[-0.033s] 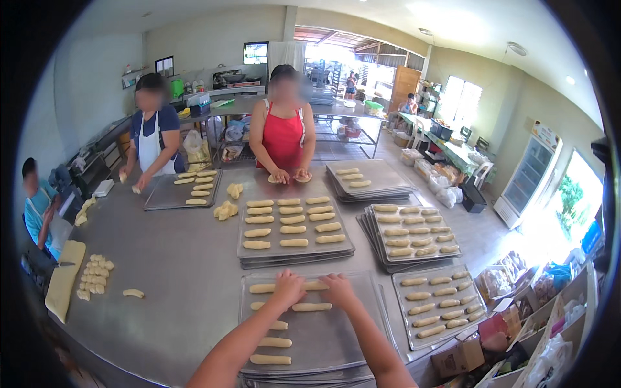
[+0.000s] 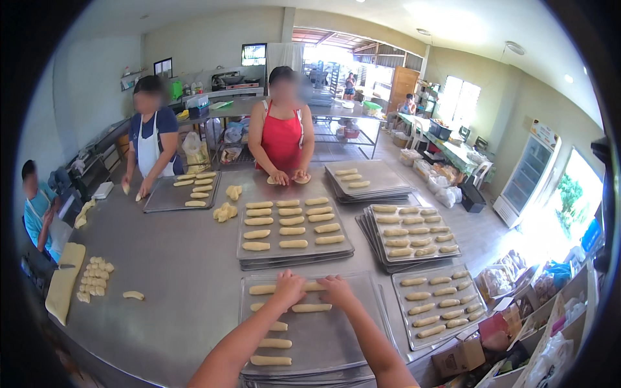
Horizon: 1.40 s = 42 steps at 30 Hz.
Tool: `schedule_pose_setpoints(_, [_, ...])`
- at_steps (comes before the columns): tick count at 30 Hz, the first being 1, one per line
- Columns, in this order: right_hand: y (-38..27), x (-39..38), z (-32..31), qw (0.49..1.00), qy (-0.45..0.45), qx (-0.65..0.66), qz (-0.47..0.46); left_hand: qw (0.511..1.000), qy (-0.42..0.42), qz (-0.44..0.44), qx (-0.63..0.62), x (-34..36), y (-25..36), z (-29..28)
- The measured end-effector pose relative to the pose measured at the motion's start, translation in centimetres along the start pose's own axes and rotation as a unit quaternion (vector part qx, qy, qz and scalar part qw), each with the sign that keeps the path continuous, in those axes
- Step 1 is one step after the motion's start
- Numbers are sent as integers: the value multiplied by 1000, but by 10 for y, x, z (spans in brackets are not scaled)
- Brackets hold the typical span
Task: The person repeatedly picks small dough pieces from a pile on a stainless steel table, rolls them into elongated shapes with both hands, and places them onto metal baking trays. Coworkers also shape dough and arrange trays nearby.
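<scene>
On the metal tray [image 2: 317, 343] in front of me, both hands are at a pale dough roll [image 2: 315, 286] in the far row. My left hand [image 2: 290, 288] curls over its left end, and my right hand [image 2: 336, 290] grips its right end. Fingertips are partly hidden behind the knuckles. Just nearer lies a second dough roll [image 2: 312, 308]. Down the tray's left side runs a column of several rolls, among them a dough roll [image 2: 271, 361] at the near end; my left forearm partly covers this column.
Beyond my tray sits a stacked tray of dough rolls [image 2: 293, 231]. To the right are another full tray [image 2: 414, 236] and a tray [image 2: 440, 304] at the table edge. Dough pieces [image 2: 96, 279] and a dough slab [image 2: 65, 284] lie left. Two co-workers [image 2: 282, 136] [image 2: 155, 139] stand across the table.
My hands stay on the same dough roll. At the far left, the white-aproned co-worker's hands have shifted slightly toward me.
</scene>
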State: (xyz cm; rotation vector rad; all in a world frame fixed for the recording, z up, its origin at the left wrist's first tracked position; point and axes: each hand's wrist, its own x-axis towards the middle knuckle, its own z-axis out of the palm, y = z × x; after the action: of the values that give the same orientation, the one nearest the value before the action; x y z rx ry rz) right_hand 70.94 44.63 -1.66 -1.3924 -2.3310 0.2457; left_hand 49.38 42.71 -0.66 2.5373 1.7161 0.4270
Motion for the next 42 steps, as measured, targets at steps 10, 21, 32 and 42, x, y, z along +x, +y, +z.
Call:
schedule_pose_setpoints(10, [2,14,-33,999,8,40,-3,993,100,68,-15,11,-16,-17])
schedule_pose_setpoints(21, [-5,-19,-8,999,17,15,50,996,82,37,2,-16,-7,-1])
schedule_pose_setpoints(32, [-90,-17,-28,975,59,209,41,966,133,-147,-166,-202,-56,-73])
schedule_pose_setpoints(42, [-327,4,94,955,-61,273,-100,933,135,-250,-222,-413,-194,-143])
